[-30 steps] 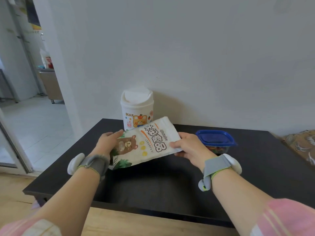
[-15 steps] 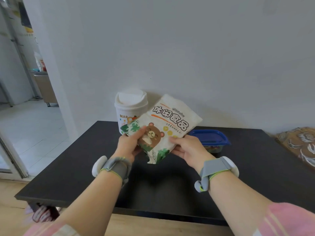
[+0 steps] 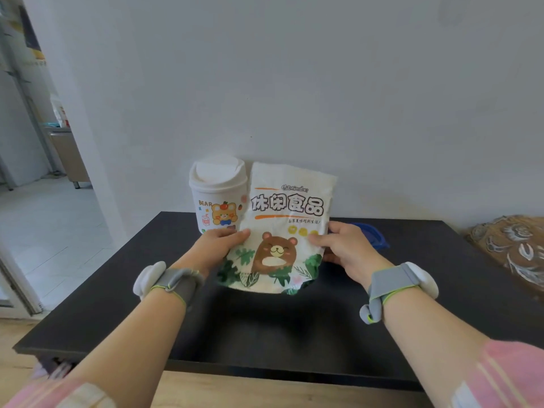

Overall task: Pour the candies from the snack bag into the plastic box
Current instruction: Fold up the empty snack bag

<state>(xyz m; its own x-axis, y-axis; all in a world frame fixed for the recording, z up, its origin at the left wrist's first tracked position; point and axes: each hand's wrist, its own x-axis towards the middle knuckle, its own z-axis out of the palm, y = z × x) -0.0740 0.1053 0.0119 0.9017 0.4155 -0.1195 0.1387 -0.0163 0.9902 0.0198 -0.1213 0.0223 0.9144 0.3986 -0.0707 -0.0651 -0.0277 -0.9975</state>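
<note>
A white snack bag [image 3: 282, 228] with a brown bear and green leaves printed on it is held upright above the black table [image 3: 265, 328]. My left hand [image 3: 219, 247] grips its left edge and my right hand [image 3: 346, 250] grips its right edge. The top of the bag looks sealed and points up. The plastic box [image 3: 375, 235] with a blue lid sits behind my right hand; only a corner of its lid shows. No candies are visible.
A small white bin [image 3: 216, 195] with a swing lid and a bear picture stands on the table against the wall, just left of the bag. A patterned cushion [image 3: 512, 248] lies at the right. A doorway opens at the left.
The bag has been turned from lying sideways to standing upright, facing me. My hands shifted to its two side edges, and the bag and my right hand now cover most of the box.
</note>
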